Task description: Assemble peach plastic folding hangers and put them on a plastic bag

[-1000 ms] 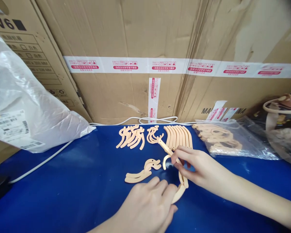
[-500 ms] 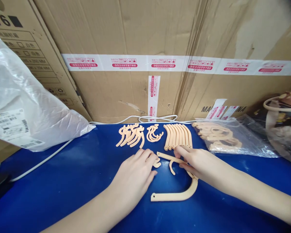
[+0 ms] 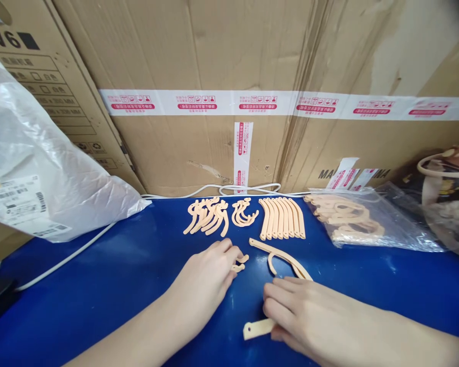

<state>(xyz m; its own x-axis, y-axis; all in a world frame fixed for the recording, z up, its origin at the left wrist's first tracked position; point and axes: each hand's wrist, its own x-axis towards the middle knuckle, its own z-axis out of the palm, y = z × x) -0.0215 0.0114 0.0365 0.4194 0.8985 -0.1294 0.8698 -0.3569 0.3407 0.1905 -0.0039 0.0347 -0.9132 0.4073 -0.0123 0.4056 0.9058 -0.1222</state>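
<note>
My left hand (image 3: 212, 270) is closed around a small beige hook-shaped piece (image 3: 240, 266); its tips show beyond my fingers. My right hand (image 3: 304, 313) grips a curved beige hanger arm (image 3: 257, 329), whose holed end sticks out to the left; the rest is hidden under the palm. Just above my right hand lies another curved hanger arm (image 3: 277, 252) with a hole at its far end. A small curved hook (image 3: 271, 265) rests against its lower side. Whether these pieces are joined to the one under my hand, I cannot tell.
At the back of the blue table stand a row of hanger arms (image 3: 282, 219), a cluster of hooks (image 3: 245, 214) and more curved pieces (image 3: 208, 216). A clear bag of parts (image 3: 352, 219) lies right, a white package (image 3: 53, 173) left. A cable (image 3: 199, 191) runs along cardboard boxes (image 3: 199, 148).
My right hand has moved down toward me, from the upper hanger arm to the lower one, which now sits slightly nearer me. My left hand has shifted slightly left with its small piece.
</note>
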